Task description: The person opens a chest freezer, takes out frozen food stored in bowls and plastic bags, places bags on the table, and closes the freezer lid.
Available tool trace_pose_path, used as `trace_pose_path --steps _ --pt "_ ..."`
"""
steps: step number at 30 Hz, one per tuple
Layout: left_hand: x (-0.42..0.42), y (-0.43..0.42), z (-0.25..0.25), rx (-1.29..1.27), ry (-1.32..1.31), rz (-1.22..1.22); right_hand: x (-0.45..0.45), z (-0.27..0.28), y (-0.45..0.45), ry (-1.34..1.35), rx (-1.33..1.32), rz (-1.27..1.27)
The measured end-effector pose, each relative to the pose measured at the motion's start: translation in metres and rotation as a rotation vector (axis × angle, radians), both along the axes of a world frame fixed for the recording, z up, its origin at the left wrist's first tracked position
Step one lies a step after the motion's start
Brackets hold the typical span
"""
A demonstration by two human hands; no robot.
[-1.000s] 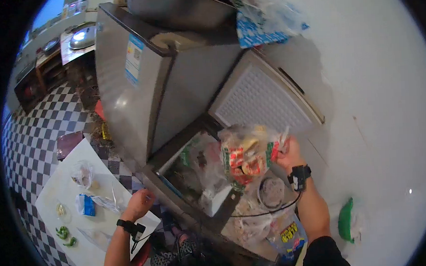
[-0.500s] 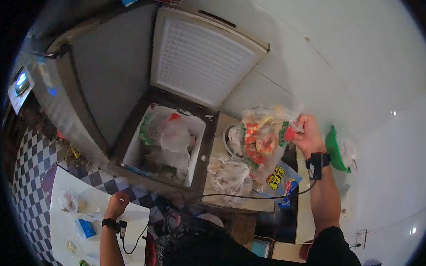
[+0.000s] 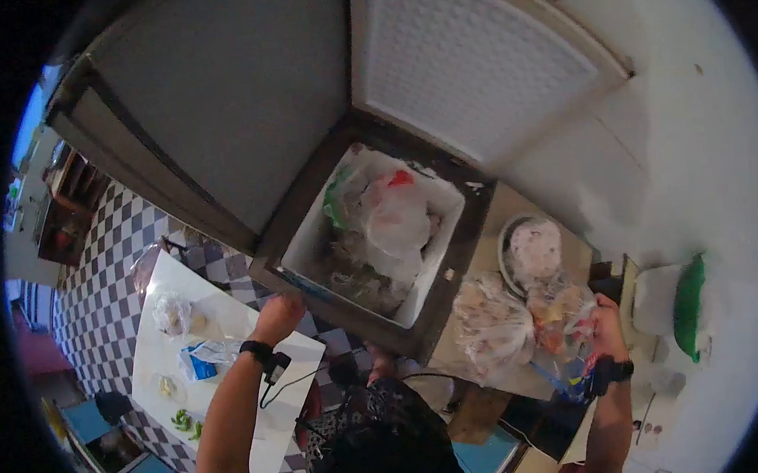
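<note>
My right hand (image 3: 604, 326) grips the edge of a clear plastic bag (image 3: 562, 313) with red and yellow contents. The bag is low over the tan worktop, close beside another clear bag of pale food (image 3: 491, 329). Behind it stands a round bowl (image 3: 504, 256) with a pale, frosty lump (image 3: 536, 248) in it. Part of a blue packet (image 3: 576, 386) shows beneath my right hand. My left hand (image 3: 279, 319) is curled closed between the white table and the freezer's front edge, with nothing visible in it.
The chest freezer (image 3: 437, 297) is open, its lid (image 3: 473, 63) raised, with frosty bags (image 3: 395, 223) inside. A white table (image 3: 231, 327) at left holds a plastic bag (image 3: 173, 313), a blue pack (image 3: 200, 363) and green peppers (image 3: 184, 422). A green basket (image 3: 691, 307) is at right.
My right hand has lowered the bag of red and yellow food to the worktop beside the other bag. My left hand has moved right, towards the freezer. The view has shifted.
</note>
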State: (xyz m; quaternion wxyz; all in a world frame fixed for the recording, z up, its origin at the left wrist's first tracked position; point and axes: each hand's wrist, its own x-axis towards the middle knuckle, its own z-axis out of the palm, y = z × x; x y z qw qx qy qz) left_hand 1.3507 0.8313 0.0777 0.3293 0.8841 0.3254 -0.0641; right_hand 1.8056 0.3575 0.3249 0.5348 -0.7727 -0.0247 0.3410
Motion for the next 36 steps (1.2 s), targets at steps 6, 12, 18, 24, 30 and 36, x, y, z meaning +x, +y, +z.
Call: trace_pose_path --steps 6,12,18,24,30,36 --pt "0.028 0.034 0.005 0.136 0.073 0.07 -0.036 0.042 0.033 -0.274 -0.446 0.199" --pt "0.033 0.058 -0.013 0.045 0.171 0.084 -0.075 0.079 0.138 -0.949 -0.594 0.435" --pt "0.029 0.054 -0.02 0.035 0.119 0.165 -0.138 -0.04 0.346 -0.421 -0.251 1.07" --pt "0.027 0.05 -0.019 0.04 0.093 0.159 -0.166 -0.35 0.408 -0.466 -0.445 1.667" --pt "0.032 0.05 -0.003 -0.091 0.013 0.213 -0.196 -0.551 0.436 -1.097 -0.387 1.355" --pt "0.038 0.056 0.002 -0.069 -0.101 0.255 -0.159 -0.607 0.435 -1.249 -0.48 1.544"
